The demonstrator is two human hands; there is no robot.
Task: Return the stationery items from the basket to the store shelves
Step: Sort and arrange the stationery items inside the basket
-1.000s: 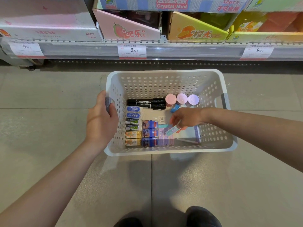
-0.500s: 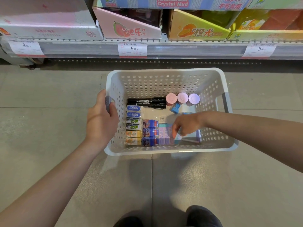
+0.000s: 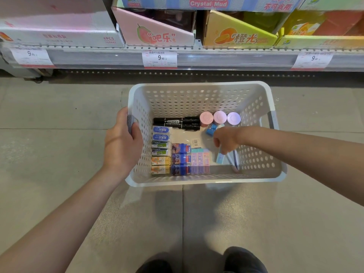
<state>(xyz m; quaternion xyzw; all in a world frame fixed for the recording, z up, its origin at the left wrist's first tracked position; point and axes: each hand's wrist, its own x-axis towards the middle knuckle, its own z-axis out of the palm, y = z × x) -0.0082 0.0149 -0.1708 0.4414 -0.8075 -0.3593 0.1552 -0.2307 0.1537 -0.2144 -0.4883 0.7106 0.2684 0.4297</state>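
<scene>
Head view: your left hand [image 3: 122,142] grips the basket [image 3: 204,181] handle; your right hand [image 3: 226,141] pinches a pale-blue eraser [image 3: 220,157] inside its right half. Likely light, stiff and slick-wrapped, so hold its long sides.

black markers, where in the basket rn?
Head view: the black markers lie along the basket's far inner edge, left of the three round pastel lids, above the eraser column.

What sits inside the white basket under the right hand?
Under the right hand in the basket a light blue packet and pen-like sticks poke out below the curled fingers. How the fingers hold them is hidden.
</scene>
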